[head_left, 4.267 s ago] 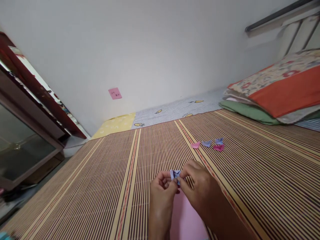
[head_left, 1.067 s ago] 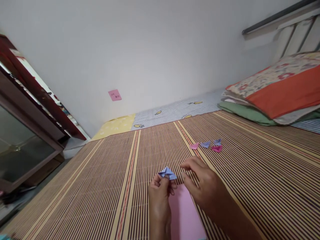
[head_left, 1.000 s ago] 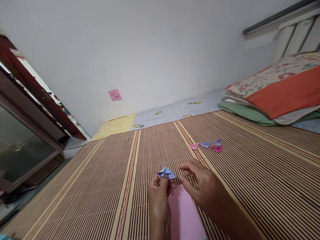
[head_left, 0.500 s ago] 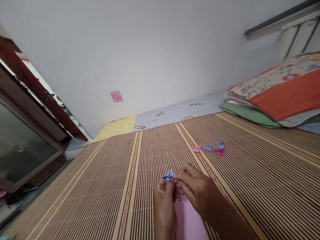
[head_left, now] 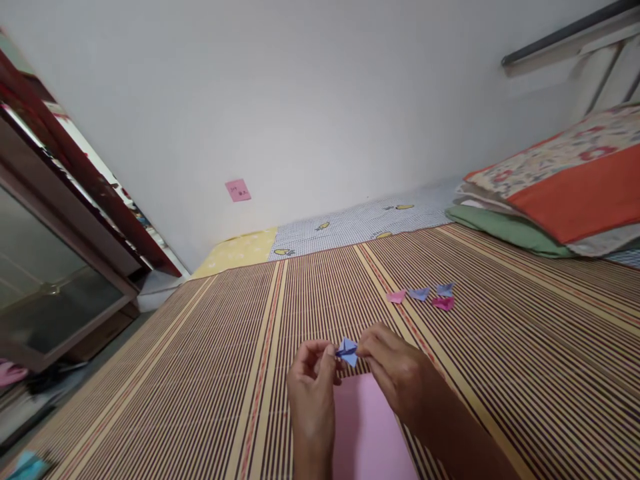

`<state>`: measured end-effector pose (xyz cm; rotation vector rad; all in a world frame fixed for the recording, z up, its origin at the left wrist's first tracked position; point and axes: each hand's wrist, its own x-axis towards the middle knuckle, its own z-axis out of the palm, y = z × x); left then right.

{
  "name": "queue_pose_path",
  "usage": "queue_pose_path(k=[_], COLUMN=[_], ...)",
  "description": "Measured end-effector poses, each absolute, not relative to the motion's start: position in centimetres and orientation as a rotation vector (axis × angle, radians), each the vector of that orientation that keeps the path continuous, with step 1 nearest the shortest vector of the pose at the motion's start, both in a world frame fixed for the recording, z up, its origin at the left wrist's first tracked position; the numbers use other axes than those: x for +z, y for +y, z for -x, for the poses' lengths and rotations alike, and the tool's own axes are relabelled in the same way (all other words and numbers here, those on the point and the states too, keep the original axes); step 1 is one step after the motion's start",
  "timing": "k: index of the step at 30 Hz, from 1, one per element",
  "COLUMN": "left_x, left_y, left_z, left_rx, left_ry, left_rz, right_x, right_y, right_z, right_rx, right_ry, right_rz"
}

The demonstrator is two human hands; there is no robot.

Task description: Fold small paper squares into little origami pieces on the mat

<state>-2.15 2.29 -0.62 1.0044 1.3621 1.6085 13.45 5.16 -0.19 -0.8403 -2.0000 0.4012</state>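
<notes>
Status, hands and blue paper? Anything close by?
Left hand and right hand pinching opposite ends of folded blue paper. Its ends partly hidden by the grip. Pink sheet close on the near side; four small folded pieces farther off.

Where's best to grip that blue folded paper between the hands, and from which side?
Probably pinch the blue folded paper at its left and right ends, one hand from each side, like the left hand and right hand: its upper and lower points stick out between them.

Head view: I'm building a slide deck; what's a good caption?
Left hand and right hand hold a small folded blue paper over a tan-and-brown striped mat.
</notes>
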Motion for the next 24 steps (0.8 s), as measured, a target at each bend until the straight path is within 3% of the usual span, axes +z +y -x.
queue_pose_path(k=[8,24], left_x=[-0.31,-1.22], left_y=[2.33,2.61], left_z=[1.93,2.49], left_rx=[1.533,1.604], left_ry=[1.348,1.302], left_rz=[-1.012,-0.902], right_x=[-0.40,-0.61], right_y=[5.46,5.60], right_z=[-13.44,-14.00], right_rx=[0.317,0.538], right_ry=[-1.953,-1.927], right_rz=[0.797,0.821])
